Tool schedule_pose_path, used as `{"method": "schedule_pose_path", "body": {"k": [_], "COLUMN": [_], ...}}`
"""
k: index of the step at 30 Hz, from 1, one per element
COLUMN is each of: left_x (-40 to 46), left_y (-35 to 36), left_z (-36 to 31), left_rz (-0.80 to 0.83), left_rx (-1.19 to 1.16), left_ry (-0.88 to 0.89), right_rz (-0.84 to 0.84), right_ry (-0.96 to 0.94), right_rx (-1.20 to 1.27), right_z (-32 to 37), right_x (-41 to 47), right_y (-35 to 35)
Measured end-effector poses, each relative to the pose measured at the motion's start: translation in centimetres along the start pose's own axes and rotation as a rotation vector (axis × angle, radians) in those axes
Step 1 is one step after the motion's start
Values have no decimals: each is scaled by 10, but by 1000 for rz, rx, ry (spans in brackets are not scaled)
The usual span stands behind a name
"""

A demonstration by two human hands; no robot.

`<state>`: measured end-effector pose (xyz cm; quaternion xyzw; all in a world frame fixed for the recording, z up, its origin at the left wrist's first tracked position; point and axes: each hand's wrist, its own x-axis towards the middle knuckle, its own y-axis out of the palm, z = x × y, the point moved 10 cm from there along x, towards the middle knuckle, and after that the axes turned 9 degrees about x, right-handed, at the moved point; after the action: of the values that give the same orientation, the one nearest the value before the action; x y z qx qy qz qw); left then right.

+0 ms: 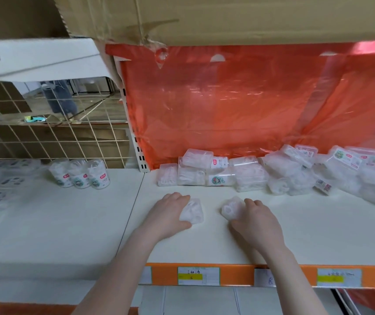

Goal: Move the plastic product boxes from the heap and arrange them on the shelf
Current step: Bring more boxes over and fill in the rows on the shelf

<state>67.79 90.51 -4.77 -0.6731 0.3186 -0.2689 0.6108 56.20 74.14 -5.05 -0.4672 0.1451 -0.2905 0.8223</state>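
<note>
Each hand has its grip curled over one clear plastic box on the white shelf [295, 235]: the left hand [168, 214] holds the left box [193, 211] and the right hand [256, 220] holds the right box [231, 209], the two boxes lying side by side, apart, in the near middle of the shelf. The heap of boxes [295, 171] lies far and to the right against the orange plastic sheet [227, 105], so the right hand is nearer to it, while a short stacked row [195, 171] stands straight beyond the hands, with bare shelf between. Round cotton-swab tubs [79, 173] stand far left on the neighbouring shelf, well clear of either hand's likely path.
</note>
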Motion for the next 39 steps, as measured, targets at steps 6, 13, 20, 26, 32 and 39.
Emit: {"method": "schedule_pose_path", "body": {"k": [6, 13, 20, 26, 32, 39], "left_x": [-12, -52, -115, -198, -299, -398], "left_y": [-2, -23, -45, -69, -95, -120], "left_z": [7, 36, 101, 175, 277, 382], "left_rz": [-75, -147, -220, -304, -320, -297], "left_rx": [-109, -125, -180, -181, -67, -12], "left_ry": [-120, -246, -376, -432, -464, -565], "right_rz": [-22, 21, 56, 33, 86, 143], "right_ry": [-47, -124, -264, -397, -458, -543], "right_rx": [20, 39, 50, 65, 117, 141], "right_z": [5, 30, 109, 209, 327, 450], "right_x": [-3, -18, -42, -86, -148, -209], "right_y": [-7, 2, 24, 54, 120, 184]}}
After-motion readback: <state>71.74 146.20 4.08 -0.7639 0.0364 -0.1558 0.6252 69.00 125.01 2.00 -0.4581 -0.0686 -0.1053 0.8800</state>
